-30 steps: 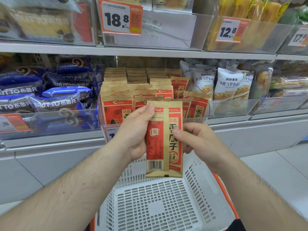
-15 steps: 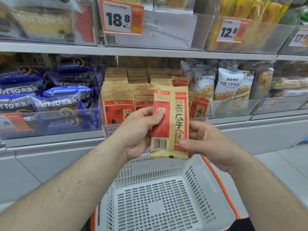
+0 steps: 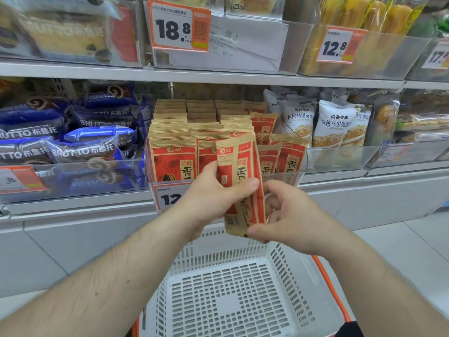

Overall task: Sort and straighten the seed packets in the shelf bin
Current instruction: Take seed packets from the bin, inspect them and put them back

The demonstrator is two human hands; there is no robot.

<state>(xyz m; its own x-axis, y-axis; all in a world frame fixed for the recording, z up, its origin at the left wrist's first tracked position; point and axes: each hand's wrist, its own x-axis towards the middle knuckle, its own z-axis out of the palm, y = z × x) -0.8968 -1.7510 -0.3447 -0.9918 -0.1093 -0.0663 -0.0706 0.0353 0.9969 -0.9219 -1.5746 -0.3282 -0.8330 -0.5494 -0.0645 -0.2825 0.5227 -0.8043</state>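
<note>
A red and tan seed packet (image 3: 239,166) stands upright in front of the clear shelf bin (image 3: 286,177), slightly turned so its side edge shows. My left hand (image 3: 213,190) grips its middle, thumb across the front. My right hand (image 3: 284,217) pinches its lower right corner. Behind it, several matching seed packets (image 3: 175,156) stand in rows in the bin; those at the right front (image 3: 289,154) lean and sit unevenly.
A white perforated basket (image 3: 230,295) with an orange rim sits below my hands. Blue snack packs (image 3: 80,152) fill the left bin and white bread bags (image 3: 337,125) the right one. An upper shelf with price tags (image 3: 179,26) hangs above.
The packet has risen from over the basket up to the bin's front. My left thumb now crosses its face, and my right hand has slid down to its bottom corner.
</note>
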